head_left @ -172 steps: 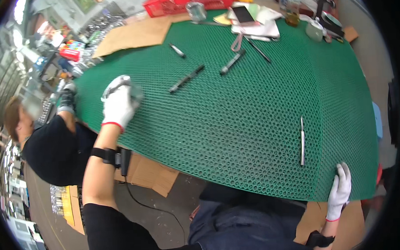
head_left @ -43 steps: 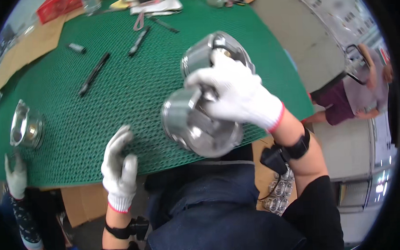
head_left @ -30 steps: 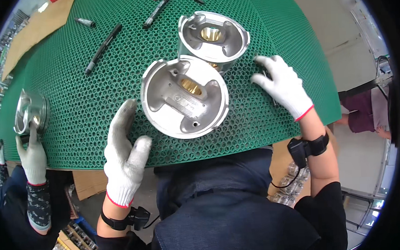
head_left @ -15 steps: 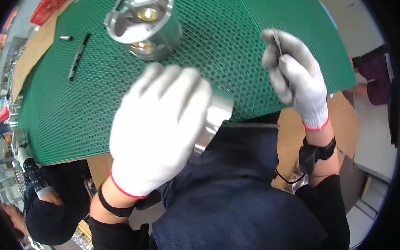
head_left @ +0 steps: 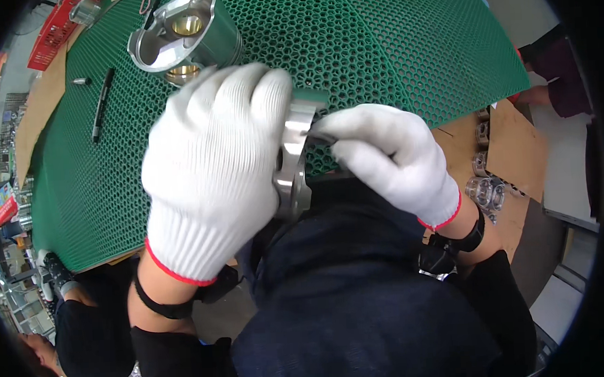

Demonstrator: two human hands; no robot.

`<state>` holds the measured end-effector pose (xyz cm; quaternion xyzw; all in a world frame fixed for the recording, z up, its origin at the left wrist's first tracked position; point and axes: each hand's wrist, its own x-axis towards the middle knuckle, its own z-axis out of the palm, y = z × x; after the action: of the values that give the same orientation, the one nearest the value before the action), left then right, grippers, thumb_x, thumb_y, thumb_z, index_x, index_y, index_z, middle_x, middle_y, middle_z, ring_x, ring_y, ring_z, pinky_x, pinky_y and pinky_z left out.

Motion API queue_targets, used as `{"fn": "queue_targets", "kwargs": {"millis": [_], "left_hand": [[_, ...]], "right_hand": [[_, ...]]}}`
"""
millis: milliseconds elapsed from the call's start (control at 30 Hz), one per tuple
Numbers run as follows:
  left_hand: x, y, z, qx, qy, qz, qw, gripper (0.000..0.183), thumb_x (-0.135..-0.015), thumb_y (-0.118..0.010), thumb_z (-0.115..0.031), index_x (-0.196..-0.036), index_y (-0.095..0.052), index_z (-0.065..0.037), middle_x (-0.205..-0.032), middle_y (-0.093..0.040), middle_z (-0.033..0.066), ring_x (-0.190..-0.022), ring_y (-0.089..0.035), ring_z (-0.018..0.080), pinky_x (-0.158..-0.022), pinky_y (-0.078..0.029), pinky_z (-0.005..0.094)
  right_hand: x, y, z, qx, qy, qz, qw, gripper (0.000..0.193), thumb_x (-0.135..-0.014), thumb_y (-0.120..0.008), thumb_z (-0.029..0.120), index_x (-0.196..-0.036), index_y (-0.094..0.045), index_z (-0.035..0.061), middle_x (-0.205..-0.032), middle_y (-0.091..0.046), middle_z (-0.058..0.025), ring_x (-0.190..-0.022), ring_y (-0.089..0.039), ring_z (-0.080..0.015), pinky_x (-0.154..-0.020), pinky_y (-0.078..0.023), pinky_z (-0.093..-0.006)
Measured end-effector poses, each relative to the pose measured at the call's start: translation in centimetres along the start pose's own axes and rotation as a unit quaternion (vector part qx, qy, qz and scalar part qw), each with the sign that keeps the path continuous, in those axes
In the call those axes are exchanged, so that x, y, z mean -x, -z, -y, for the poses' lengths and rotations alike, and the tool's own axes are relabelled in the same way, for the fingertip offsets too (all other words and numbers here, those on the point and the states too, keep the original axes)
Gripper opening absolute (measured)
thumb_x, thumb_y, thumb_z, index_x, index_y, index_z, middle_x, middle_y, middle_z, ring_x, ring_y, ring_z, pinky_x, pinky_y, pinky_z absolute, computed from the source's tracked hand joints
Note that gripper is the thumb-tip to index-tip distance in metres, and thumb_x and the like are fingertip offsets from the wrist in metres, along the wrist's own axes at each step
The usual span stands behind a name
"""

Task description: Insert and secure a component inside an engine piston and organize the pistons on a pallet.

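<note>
My left hand (head_left: pixel 212 138), in a white knit glove with a red cuff, is wrapped round a shiny metal piston (head_left: pixel 292 145) near the mat's front edge. Most of that piston is hidden behind the glove. My right hand (head_left: pixel 395 161), gloved alike, pinches a thin dark strip-like tool (head_left: pixel 322 136) between thumb and forefinger. Its end meets or nearly meets the piston's side; contact is hard to make out. Beyond my left hand stands a second silver piston (head_left: pixel 225 40), its hollow side up, with brass-coloured bushings inside.
A green honeycomb mat (head_left: pixel 364 64) covers the table. On its left lie a black pen (head_left: pixel 103 106) and a small metal cap (head_left: pixel 81 81). A red basket (head_left: pixel 56 37) is at the far left. More metal parts (head_left: pixel 484 192) sit low on the right. Other people are at both sides.
My right hand has moved left with the strip-like tool, up to the held piston. The left hand with its piston has shifted slightly left and turned.
</note>
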<state>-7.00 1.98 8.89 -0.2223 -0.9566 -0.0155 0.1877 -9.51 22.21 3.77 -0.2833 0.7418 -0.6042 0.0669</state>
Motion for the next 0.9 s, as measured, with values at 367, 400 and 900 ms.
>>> {"fn": "queue_targets", "kwargs": {"millis": [367,400,900], "left_hand": [[-5.9,-0.9,2.8,-0.023,-0.069,0.121,0.990,0.031,-0.078,-0.065,-0.016,-0.109,-0.067,-0.009,-0.088,-0.068,0.0148,-0.086,-0.068,0.0329,-0.076,-0.055,0.0412],[-6.0,-0.8,2.8,-0.021,-0.063,0.131,0.989,0.031,-0.079,-0.064,-0.016,-0.109,-0.067,-0.009,-0.090,-0.069,0.0142,-0.086,-0.068,0.0327,-0.077,-0.055,0.0409],[11.2,-4.3,1.2,0.409,0.282,-0.209,0.842,0.106,-0.073,-0.082,-0.020,-0.153,-0.015,-0.005,-0.153,-0.029,0.0151,-0.140,-0.033,0.0288,-0.118,-0.022,0.0422]], "right_hand": [[-0.9,1.8,1.5,0.395,0.266,0.084,0.875,0.026,-0.070,-0.068,0.012,-0.096,-0.067,0.0145,-0.064,-0.050,-0.0003,-0.053,-0.057,-0.0198,-0.046,-0.046,-0.0330],[-0.6,1.9,1.6,0.411,0.262,0.115,0.865,0.023,-0.071,-0.067,0.013,-0.095,-0.067,0.0142,-0.065,-0.052,-0.0008,-0.055,-0.059,-0.0203,-0.047,-0.048,-0.0336],[2.4,3.7,1.2,-0.061,-0.208,0.185,0.958,0.027,-0.086,-0.057,0.000,-0.110,-0.070,-0.0017,-0.103,-0.072,-0.0112,-0.085,-0.068,-0.0133,-0.080,-0.055,-0.0270]]}}
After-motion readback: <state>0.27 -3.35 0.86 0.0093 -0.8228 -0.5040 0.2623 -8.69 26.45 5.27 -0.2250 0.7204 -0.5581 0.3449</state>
